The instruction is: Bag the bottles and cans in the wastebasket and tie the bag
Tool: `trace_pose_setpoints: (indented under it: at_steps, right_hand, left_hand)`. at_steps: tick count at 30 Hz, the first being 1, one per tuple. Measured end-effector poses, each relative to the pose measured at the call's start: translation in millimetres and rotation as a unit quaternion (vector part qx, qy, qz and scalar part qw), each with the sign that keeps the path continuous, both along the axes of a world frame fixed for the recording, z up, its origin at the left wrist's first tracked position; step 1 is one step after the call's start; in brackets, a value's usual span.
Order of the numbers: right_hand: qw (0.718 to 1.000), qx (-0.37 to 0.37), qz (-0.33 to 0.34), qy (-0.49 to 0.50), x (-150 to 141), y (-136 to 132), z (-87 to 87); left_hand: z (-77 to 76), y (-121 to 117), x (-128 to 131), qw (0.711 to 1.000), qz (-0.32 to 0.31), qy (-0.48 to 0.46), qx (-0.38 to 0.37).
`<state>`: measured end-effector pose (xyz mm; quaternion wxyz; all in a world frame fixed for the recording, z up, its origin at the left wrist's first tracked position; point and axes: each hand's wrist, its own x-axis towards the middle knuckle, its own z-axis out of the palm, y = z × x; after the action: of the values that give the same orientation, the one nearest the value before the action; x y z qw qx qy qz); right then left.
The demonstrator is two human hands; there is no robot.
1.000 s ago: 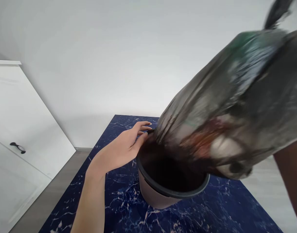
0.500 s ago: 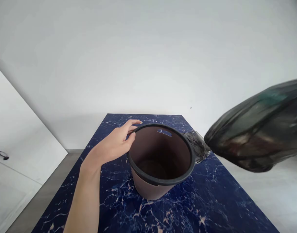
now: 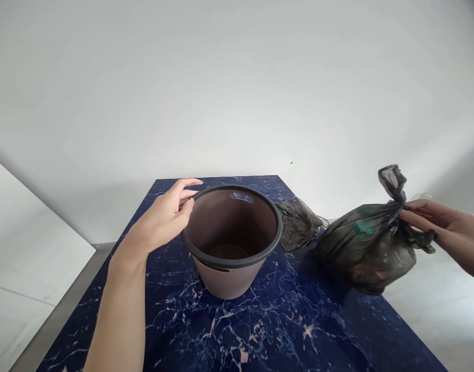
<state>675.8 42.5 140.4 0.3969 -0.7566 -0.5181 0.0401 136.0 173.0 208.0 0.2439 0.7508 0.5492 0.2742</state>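
A brown trash bin (image 3: 231,281) with a black rim stands upright on the blue marbled table, its inside bare down to the bottom. My left hand (image 3: 165,214) grips the bin's left rim, thumb inside and fingers outside. At the right, my right hand (image 3: 440,222) pinches the knotted neck of a full black garbage bag (image 3: 370,245), through whose thin plastic a green item shows. The bag hangs low at the table's right edge; whether it touches the tabletop I cannot tell. Behind the bin's right side lies a flat, crumpled black plastic bag (image 3: 299,225).
The blue marbled table (image 3: 237,336) reaches back to a pale wall (image 3: 237,93). A white cabinet (image 3: 19,248) stands on the left, beyond a strip of grey floor. Light floor shows past the table's right edge.
The full garbage bag has swung down and left over the table's right side, and my right hand has come into view holding it. The bin sits slightly further left in view.
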Motion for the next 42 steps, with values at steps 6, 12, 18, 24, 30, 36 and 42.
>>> trace_pose_setpoints:
  at_steps: [6, 12, 18, 24, 30, 36, 42]
  right_hand:
    - [0.998, -0.043, 0.007, 0.049, -0.5, -2.0, -3.8]
    - [0.997, -0.066, 0.008, 0.045, -12.1, -5.4, -1.2]
    - [0.994, -0.074, 0.074, 0.009, -49.2, -16.7, -1.1]
    - [0.984, -0.082, 0.155, -0.017, -94.6, -26.9, -11.7]
    - [0.970, -0.092, 0.211, -0.081, -123.9, -26.4, -25.6]
    - [0.947, -0.130, 0.253, -0.149, -150.1, -24.1, -47.7]
    - [0.927, -0.143, 0.260, -0.228, -158.5, -19.6, -69.2]
  left_hand:
    - [-0.7, 3.3, 1.4, 0.999, 0.050, 0.011, 0.018]
    - [-1.9, 8.3, 0.8, 0.996, 0.080, 0.008, 0.031]
    - [-1.7, 10.5, 2.7, 0.996, 0.088, -0.002, 0.020]
    - [1.1, 8.9, 4.9, 0.995, 0.101, -0.010, 0.011]
    - [-0.1, 9.3, 4.0, 0.995, 0.103, -0.006, 0.019]
    - [-1.2, 10.1, 4.0, 0.995, 0.101, -0.005, 0.019]
    - [-3.4, 12.9, 2.3, 0.995, 0.099, -0.011, 0.016]
